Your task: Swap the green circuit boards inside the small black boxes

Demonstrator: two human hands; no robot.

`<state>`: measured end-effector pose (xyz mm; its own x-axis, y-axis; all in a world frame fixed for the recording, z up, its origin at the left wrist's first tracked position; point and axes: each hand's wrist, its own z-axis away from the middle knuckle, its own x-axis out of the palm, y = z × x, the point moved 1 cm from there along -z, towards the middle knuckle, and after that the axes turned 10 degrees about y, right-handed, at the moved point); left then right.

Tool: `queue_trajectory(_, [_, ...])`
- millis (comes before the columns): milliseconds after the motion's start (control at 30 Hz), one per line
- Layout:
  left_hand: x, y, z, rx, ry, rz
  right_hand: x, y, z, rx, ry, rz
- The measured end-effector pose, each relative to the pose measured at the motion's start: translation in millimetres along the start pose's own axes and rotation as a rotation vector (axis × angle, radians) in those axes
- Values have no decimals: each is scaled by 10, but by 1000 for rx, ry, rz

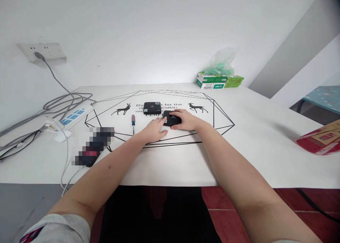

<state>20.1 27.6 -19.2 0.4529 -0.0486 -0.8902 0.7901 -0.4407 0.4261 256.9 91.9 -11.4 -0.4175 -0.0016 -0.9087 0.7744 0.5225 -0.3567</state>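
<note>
A small flat black square box (170, 122) with a white label lies on the white table mat. My right hand (186, 119) grips it from the right, thumb along the near side and fingers across the top. Beside its left end, my left hand (155, 130) is open, fingers stretched out and thumb apart, with the fingertips at the box's left corner. Just behind, a second flat black box (152, 108) with two pale stickers rests on the mat. A screwdriver (133, 120) with a red and blue handle lies left of my left hand.
A phone (92, 158), partly blurred out, lies at the front left. Behind it are a white power strip (77, 116) and tangled grey cables (57, 103). Green-and-white cartons (212, 79) with a plastic bag stand at the back right. A red package (318, 140) sits at the right.
</note>
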Motion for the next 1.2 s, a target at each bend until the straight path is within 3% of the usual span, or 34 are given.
queue_trajectory(133, [12, 53, -1, -64, 18, -109, 42, 51, -25, 24, 70, 97])
queue_trajectory(233, [31, 68, 18, -198, 60, -226, 61, 11, -32, 95, 131, 177])
queue_trajectory(433, [43, 40, 75, -431, 105, -396, 122, -80, -87, 162, 105, 219])
queue_trajectory(567, [7, -86, 77, -614, 73, -420, 178, -72, -202, 205, 104, 210])
queue_trajectory(800, [-67, -331, 32, -541, 86, -421, 244, -8, -430, 212, 86, 213])
queue_trajectory(1200, [-87, -435, -59, -561, 163, -464, 231, 69, -495, 169, 71, 218])
